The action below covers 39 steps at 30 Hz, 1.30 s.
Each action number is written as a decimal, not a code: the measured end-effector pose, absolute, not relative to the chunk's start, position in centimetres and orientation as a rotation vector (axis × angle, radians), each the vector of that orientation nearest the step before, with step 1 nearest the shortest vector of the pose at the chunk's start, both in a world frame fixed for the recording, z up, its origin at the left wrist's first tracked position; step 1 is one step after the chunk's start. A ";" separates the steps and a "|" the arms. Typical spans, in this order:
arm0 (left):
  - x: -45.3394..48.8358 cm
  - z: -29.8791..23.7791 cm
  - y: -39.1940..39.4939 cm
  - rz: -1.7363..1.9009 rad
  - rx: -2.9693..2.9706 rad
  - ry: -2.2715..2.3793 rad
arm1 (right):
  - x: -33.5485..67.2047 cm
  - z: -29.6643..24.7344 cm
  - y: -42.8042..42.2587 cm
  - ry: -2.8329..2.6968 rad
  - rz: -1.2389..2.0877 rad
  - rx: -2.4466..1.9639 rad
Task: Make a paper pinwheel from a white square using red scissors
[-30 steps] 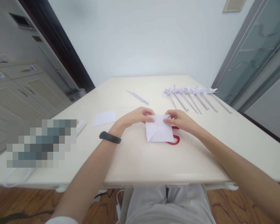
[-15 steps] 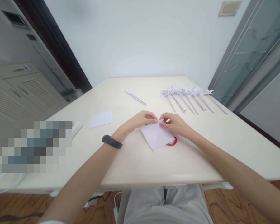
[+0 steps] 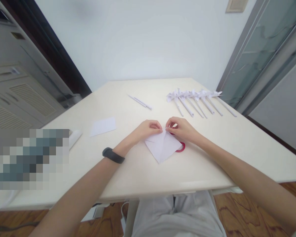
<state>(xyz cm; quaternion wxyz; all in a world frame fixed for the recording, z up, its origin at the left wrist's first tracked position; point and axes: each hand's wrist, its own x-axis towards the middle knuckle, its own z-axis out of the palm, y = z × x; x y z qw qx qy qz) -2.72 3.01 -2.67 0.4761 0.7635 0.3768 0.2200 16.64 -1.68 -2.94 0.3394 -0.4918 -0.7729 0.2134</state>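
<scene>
A square sheet of white paper point(image 3: 160, 146) lies before me, turned corner-forward, with a crease down its middle and a short slit in its left part. My left hand point(image 3: 149, 129) pinches its far left edge between thumb and fingers. At the far corner, my right hand point(image 3: 181, 128) is closed on the paper with thumb and index finger. Red-handled scissors point(image 3: 181, 147) lie partly under the sheet on the right; their blades are hidden. The fingertips of both hands are close together.
Several paper pinwheels point(image 3: 194, 95) on rolled paper sticks lie in a row at the back right. Two loose paper sticks point(image 3: 140, 102) rest farther back. Left of me are another paper sheet point(image 3: 103, 126) and a blurred-out object point(image 3: 31, 158) on the white table point(image 3: 143, 181).
Both hands have drawn slightly apart at the far corner, and the sheet has turned a little. A slit on its left side now shows. The whole view has shifted slightly.
</scene>
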 end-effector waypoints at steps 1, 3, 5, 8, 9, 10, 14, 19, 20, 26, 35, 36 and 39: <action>-2.9 -2.7 2.9 0.536 1.864 0.921 | 16.6 -3.0 -1.7 -2.011 0.557 -1.274; -3.0 -2.6 2.7 0.537 1.863 0.919 | 16.5 -3.0 -1.7 -2.016 0.556 -1.259; -2.9 -2.4 2.4 0.550 1.862 0.916 | 16.4 -2.9 -1.8 -2.027 0.554 -1.249; -2.6 -2.3 2.0 0.557 1.854 0.913 | 16.3 -2.8 -2.0 -2.021 0.555 -1.239; -2.5 -2.3 2.0 0.551 1.847 0.911 | 16.2 -2.7 -2.1 -2.015 0.556 -1.237; -2.5 -2.3 1.9 0.542 1.838 0.907 | 16.2 -2.7 -2.1 -2.011 0.559 -1.234; -2.5 -2.7 2.0 0.520 1.807 0.892 | 16.0 -2.6 -2.2 -2.023 0.564 -1.226; -2.4 -2.9 1.9 0.547 1.792 0.895 | 15.9 -2.5 -2.2 -2.011 0.565 -1.189; -2.4 -2.8 1.8 0.555 1.793 0.899 | 15.9 -2.5 -2.2 -2.006 0.565 -1.181; -2.3 -1.9 1.1 0.569 1.816 0.940 | 15.8 -2.3 -2.3 -1.994 0.548 -1.153; -2.3 -1.7 1.1 0.586 1.836 0.959 | 15.9 -2.3 -2.5 -2.021 0.477 -1.134; -2.3 -1.7 1.1 0.588 1.836 0.955 | 16.0 -2.3 -2.5 -2.022 0.473 -1.133; -2.3 -1.8 1.1 0.595 1.836 0.947 | 16.0 -2.2 -2.5 -2.021 0.474 -1.127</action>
